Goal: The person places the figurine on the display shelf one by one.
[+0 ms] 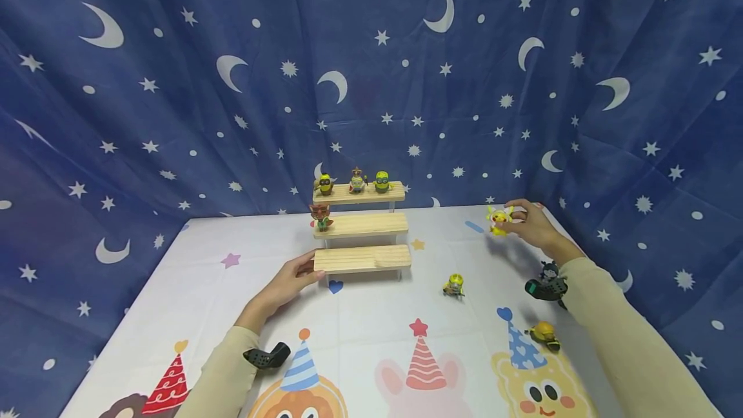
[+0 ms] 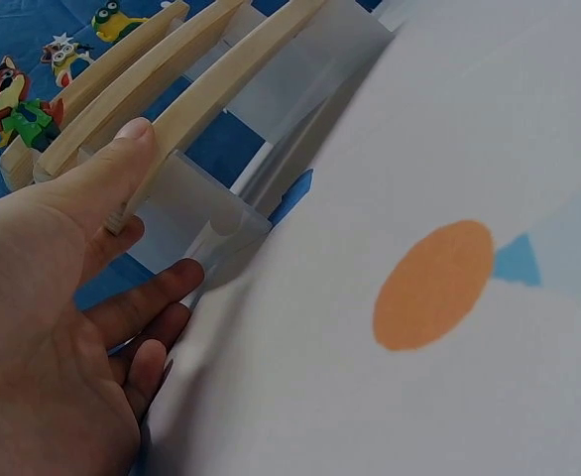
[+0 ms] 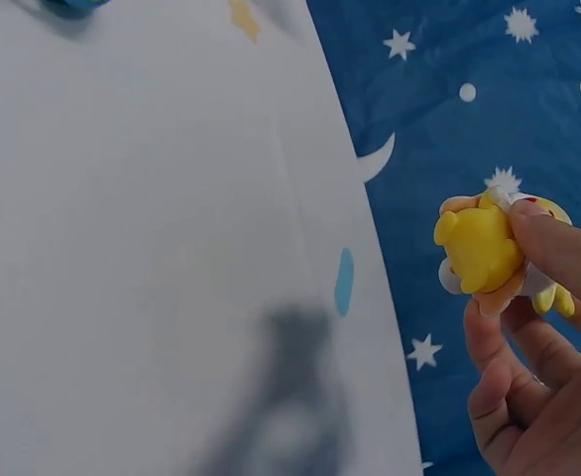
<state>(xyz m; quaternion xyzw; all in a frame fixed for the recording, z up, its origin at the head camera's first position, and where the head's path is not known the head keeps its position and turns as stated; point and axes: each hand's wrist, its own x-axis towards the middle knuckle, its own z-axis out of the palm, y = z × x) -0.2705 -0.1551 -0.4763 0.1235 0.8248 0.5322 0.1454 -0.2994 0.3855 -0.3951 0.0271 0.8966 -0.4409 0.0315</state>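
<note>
My right hand (image 1: 531, 224) holds a small yellow-and-white figurine (image 1: 499, 219) above the back right of the table, pinched between thumb and fingers. The right wrist view shows the yellow underside of that figurine (image 3: 482, 248). At the left end of the lowest board, my left hand (image 1: 292, 279) grips the three-step wooden display shelf (image 1: 362, 258), thumb on the wood and fingers by the clear side support. Three yellow figurines, one a crowned figurine (image 1: 356, 180), stand on the top step. A fox figurine (image 1: 321, 217) stands at the middle step's left end.
Right of the shelf stands a yellow figurine (image 1: 455, 285). Nearer the right edge are a yellow-capped figurine (image 1: 544, 334) and a dark figurine (image 1: 548, 269), partly hidden by the wrist camera. A blue starry curtain (image 1: 371, 95) hangs behind the white printed tablecloth (image 1: 232, 315).
</note>
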